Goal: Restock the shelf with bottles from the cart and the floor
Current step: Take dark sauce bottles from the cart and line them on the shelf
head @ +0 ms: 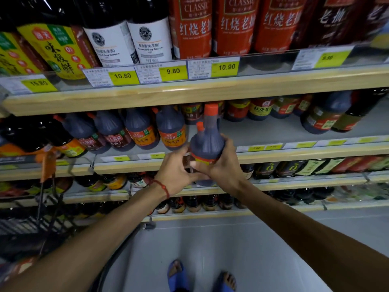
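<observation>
Both my hands hold a dark soy-sauce bottle (207, 142) with an orange cap and an orange label, upright, in front of the second shelf (263, 133). My right hand (221, 167) grips its lower body from the right and front. My left hand (175, 171) curls round its base from the left. A bare grey stretch of that shelf lies just behind and right of the bottle. A row of like jugs (171, 128) stands on the shelf to the left.
The top shelf (189, 95) carries tall bottles and yellow price tags. Lower shelves hold small dark bottles (269, 169). A black wire cart (42, 218) stands at lower left. My feet in blue sandals (179, 277) are on the grey floor.
</observation>
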`<control>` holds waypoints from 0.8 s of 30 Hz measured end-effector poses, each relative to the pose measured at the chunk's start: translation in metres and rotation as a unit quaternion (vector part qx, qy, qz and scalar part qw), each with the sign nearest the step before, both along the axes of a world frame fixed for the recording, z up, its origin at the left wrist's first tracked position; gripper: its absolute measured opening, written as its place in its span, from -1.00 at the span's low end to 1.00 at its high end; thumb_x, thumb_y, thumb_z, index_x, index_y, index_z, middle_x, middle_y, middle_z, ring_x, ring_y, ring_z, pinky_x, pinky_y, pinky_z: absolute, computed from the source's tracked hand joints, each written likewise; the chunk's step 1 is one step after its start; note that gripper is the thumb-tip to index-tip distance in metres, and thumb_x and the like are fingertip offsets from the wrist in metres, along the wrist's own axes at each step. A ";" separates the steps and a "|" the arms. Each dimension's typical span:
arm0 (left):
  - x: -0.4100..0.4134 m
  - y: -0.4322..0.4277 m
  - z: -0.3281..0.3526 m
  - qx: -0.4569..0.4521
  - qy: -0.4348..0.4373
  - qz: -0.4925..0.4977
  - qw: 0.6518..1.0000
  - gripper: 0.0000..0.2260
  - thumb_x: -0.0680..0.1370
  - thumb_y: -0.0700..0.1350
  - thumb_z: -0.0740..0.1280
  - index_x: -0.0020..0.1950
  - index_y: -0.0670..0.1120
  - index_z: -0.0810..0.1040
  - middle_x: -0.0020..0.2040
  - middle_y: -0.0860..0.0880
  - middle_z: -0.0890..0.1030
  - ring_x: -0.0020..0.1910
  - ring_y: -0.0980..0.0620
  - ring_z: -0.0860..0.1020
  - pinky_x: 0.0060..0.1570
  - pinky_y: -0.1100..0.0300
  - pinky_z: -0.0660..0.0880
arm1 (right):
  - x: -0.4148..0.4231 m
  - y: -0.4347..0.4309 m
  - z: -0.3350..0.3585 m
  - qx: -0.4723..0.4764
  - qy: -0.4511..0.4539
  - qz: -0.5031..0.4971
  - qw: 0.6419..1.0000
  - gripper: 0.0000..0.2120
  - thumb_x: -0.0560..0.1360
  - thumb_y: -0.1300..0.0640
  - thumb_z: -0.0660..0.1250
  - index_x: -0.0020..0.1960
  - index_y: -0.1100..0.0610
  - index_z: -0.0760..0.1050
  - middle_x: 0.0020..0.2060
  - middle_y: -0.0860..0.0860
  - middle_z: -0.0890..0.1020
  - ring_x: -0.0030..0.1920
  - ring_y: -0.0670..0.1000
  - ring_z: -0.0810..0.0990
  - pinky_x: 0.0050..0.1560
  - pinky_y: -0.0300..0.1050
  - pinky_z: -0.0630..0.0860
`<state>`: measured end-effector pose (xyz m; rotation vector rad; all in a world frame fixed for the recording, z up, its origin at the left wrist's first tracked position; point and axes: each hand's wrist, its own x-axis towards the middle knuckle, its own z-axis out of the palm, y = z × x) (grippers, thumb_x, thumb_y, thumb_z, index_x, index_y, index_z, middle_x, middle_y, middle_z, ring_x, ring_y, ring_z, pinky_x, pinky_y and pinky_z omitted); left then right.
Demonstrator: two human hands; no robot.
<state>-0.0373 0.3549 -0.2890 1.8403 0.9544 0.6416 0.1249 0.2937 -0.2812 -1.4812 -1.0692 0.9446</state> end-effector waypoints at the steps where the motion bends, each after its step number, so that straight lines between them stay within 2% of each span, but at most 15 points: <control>1: 0.002 -0.001 -0.003 0.011 0.007 0.011 1.000 -0.17 0.22 0.16 0.68 0.44 0.07 0.47 0.18 0.13 0.70 0.18 0.14 0.65 0.16 -0.01 0.63 | 0.006 -0.001 0.002 -0.009 -0.002 0.036 0.999 -0.06 0.38 0.25 0.64 0.54 0.18 0.12 0.27 0.00 0.50 0.24 -0.14 0.59 0.22 -0.14 0.61; 3: 0.003 -0.005 -0.010 0.024 0.018 0.029 0.999 -0.14 0.21 0.23 0.65 0.45 0.13 0.44 0.15 0.15 0.70 0.14 0.16 0.66 0.13 -0.03 0.64 | 0.020 -0.004 0.005 -0.016 -0.028 0.109 0.993 -0.11 0.43 0.34 0.58 0.56 0.19 0.09 0.26 -0.11 0.48 0.18 -0.36 0.56 0.12 -0.38 0.55; 4: 0.003 -0.007 -0.013 0.029 0.022 0.032 0.999 -0.14 0.22 0.23 0.63 0.47 0.17 0.41 0.18 0.15 0.69 0.17 0.16 0.65 0.14 -0.02 0.63 | 0.027 -0.005 0.006 -0.016 -0.047 0.135 0.990 -0.14 0.44 0.38 0.55 0.55 0.19 0.11 0.28 -0.10 0.48 0.20 -0.36 0.55 0.14 -0.39 0.53; 7: 0.007 -0.005 -0.017 0.071 0.029 0.032 0.997 -0.16 0.31 0.14 0.60 0.52 0.29 0.30 0.34 0.15 0.60 0.31 0.16 0.57 0.26 0.03 0.58 | 0.036 -0.007 0.008 0.007 -0.104 0.136 0.985 -0.20 0.41 0.38 0.58 0.50 0.20 0.22 0.34 0.09 0.49 0.33 -0.04 0.52 0.28 -0.17 0.54; 9: 0.013 0.003 -0.017 0.113 0.025 0.028 0.993 -0.20 0.40 0.04 0.60 0.56 0.20 0.28 0.41 0.13 0.54 0.39 0.16 0.50 0.33 0.09 0.52 | 0.035 -0.006 0.007 0.044 -0.146 0.100 0.983 -0.22 0.38 0.29 0.63 0.45 0.22 0.27 0.32 0.14 0.47 0.32 0.07 0.50 0.28 -0.07 0.53; 12: 0.021 0.027 -0.018 0.191 0.034 0.022 0.981 -0.24 0.50 -0.08 0.55 0.60 0.07 0.25 0.47 0.08 0.47 0.45 0.19 0.43 0.37 0.29 0.42 | 0.034 0.005 0.001 0.103 -0.165 0.054 0.979 -0.22 0.40 0.20 0.64 0.45 0.26 0.26 0.32 0.15 0.44 0.34 0.06 0.48 0.29 -0.10 0.52; 16: 0.033 0.057 -0.023 0.255 0.050 0.058 0.964 -0.28 0.50 -0.22 0.51 0.61 -0.14 0.27 0.46 -0.13 0.50 0.44 0.04 0.42 0.39 0.45 0.29 | 0.034 0.034 -0.007 0.153 -0.188 -0.002 0.970 -0.24 0.41 0.21 0.63 0.45 0.26 0.27 0.31 0.12 0.41 0.34 0.00 0.44 0.36 -0.19 0.44; 18: 0.038 0.069 -0.030 0.253 0.049 0.078 0.963 -0.27 0.48 -0.27 0.51 0.60 -0.20 0.27 0.43 -0.18 0.52 0.42 -0.04 0.44 0.34 0.54 0.24 | 0.035 0.050 -0.015 0.156 -0.202 -0.022 0.967 -0.23 0.40 0.21 0.63 0.46 0.30 0.27 0.31 0.16 0.41 0.36 0.07 0.43 0.38 -0.08 0.45; 19: 0.040 0.075 -0.034 0.253 0.048 0.086 0.963 -0.27 0.46 -0.30 0.50 0.59 -0.21 0.28 0.42 -0.20 0.53 0.41 -0.07 0.45 0.34 0.52 0.25 | 0.035 0.058 -0.020 0.153 -0.207 -0.027 0.966 -0.22 0.40 0.21 0.63 0.46 0.32 0.27 0.32 0.19 0.42 0.37 0.12 0.44 0.37 0.00 0.46; 21: 0.041 0.084 -0.042 0.266 0.053 0.096 0.958 -0.28 0.46 -0.32 0.50 0.57 -0.23 0.30 0.39 -0.22 0.55 0.40 -0.14 0.49 0.37 0.34 0.34 | 0.035 0.073 -0.029 0.150 -0.212 -0.031 0.965 -0.19 0.38 0.21 0.65 0.46 0.34 0.28 0.32 0.23 0.43 0.37 0.18 0.46 0.36 0.12 0.46; 24: 0.043 0.093 -0.053 0.276 0.047 0.114 0.953 -0.34 0.53 -0.30 0.46 0.59 -0.21 0.29 0.43 -0.19 0.53 0.43 -0.14 0.49 0.41 0.03 0.43 | 0.034 0.093 -0.039 0.141 -0.194 -0.059 0.969 -0.15 0.32 0.19 0.69 0.45 0.31 0.31 0.31 0.19 0.47 0.36 0.15 0.48 0.35 0.10 0.47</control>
